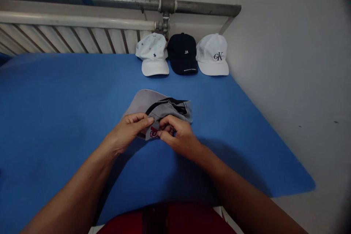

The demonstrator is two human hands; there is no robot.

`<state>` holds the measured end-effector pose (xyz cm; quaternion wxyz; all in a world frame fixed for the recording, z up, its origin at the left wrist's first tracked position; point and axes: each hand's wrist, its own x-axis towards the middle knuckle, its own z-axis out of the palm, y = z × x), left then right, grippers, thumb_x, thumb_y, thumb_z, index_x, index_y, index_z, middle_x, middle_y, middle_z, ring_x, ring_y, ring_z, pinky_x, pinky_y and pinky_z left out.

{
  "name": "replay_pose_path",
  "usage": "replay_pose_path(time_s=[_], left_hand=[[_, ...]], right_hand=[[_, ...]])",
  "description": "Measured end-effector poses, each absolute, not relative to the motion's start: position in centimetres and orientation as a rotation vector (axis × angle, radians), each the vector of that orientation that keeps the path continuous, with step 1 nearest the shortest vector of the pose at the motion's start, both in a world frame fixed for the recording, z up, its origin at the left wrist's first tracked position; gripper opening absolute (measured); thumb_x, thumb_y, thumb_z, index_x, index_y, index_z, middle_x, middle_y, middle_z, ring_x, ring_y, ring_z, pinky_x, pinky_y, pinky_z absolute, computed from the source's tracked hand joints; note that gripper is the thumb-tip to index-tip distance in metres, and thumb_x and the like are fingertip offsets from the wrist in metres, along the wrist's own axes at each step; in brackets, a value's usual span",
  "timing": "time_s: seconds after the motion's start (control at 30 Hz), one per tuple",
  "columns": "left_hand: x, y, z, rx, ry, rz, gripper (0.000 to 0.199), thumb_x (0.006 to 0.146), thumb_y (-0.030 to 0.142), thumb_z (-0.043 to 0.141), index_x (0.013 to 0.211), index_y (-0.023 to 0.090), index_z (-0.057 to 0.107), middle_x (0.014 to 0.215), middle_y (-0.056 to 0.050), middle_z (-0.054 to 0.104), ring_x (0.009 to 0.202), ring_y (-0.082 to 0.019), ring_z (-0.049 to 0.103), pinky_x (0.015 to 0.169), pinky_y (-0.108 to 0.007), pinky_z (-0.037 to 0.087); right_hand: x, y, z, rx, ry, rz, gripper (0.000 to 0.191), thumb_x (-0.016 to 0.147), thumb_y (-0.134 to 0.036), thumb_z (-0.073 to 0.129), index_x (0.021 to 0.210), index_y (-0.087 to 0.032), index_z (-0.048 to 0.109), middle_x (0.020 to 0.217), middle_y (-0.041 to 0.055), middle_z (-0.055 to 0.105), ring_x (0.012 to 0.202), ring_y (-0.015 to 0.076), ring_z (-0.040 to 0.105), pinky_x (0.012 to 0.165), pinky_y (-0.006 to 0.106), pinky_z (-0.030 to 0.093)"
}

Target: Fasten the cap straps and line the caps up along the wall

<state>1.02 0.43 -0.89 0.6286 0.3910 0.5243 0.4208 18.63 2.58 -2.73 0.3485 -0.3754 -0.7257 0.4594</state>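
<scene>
A grey cap (167,110) with a paler brim lies tilted on the blue surface, its dark inner band showing and its brim toward the upper left. My left hand (128,129) pinches the cap's edge near the brim, thumb on the grey cloth. On the right, my right hand (178,135) has its fingers closed on the cap's cloth beside a small dark red patch (153,131). Some of the right fingers are curled and partly hidden.
Along the back of the blue surface (68,91) stand a white cap (153,53), a black cap (183,53) and another white cap (214,53). Behind them are a radiator (82,38) and a metal pipe (123,2). A wall (287,62) borders the right side.
</scene>
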Motion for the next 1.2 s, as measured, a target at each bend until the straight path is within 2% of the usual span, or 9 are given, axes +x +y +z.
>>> replay_pose_path(time_s=[0.27,0.4,1.2], left_hand=[[1.72,0.2,-0.63,0.925,1.223,0.951,0.027,0.076,0.035,0.07,0.059,0.017,0.06,0.055,0.003,0.056,0.051,-0.009,0.047,0.051,-0.022,0.036],[1.8,0.15,-0.73,0.963,1.266,0.955,0.029,0.076,0.036,0.07,0.059,0.016,0.058,0.054,0.005,0.049,0.051,-0.008,0.041,0.05,-0.022,0.031],[1.54,0.26,-0.7,0.966,1.235,0.913,0.029,0.078,0.036,0.069,0.062,0.016,0.056,0.057,0.005,0.055,0.054,-0.007,0.047,0.055,-0.022,0.036]], right_hand=[[18.34,2.49,-2.83,-1.042,-1.84,1.232,0.021,0.074,-0.024,0.069,0.069,-0.02,0.049,0.061,-0.0063,0.048,0.049,0.0068,0.042,0.045,0.021,0.034],[18.2,2.48,-3.04,-1.09,-1.869,1.182,0.02,0.074,-0.024,0.067,0.068,-0.02,0.049,0.06,-0.0057,0.048,0.05,0.0077,0.042,0.046,0.022,0.034],[18.45,2.53,-2.77,-1.066,-1.888,1.217,0.016,0.072,-0.014,0.061,0.067,-0.02,0.047,0.054,-0.0078,0.044,0.045,0.0067,0.039,0.043,0.021,0.031]])
